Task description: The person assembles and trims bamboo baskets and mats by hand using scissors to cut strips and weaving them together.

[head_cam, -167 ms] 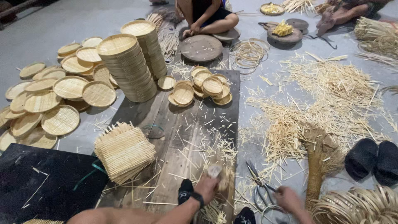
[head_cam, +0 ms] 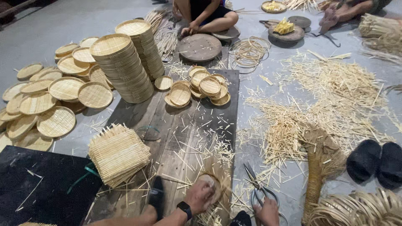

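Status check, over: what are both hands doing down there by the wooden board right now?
Left hand pressing a small round woven tray on the wooden board. Right hand on the scissors. Bamboo slivers scattered around the tray.

Left hand [head_cam: 200, 196] presses small basket [head_cam: 214, 186] — scissors [head_cam: 258, 188] beside.

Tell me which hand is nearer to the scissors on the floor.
Right. The right hand rests at the handles of the scissors; the left hand is farther off to their left, pressing on a small round woven tray.
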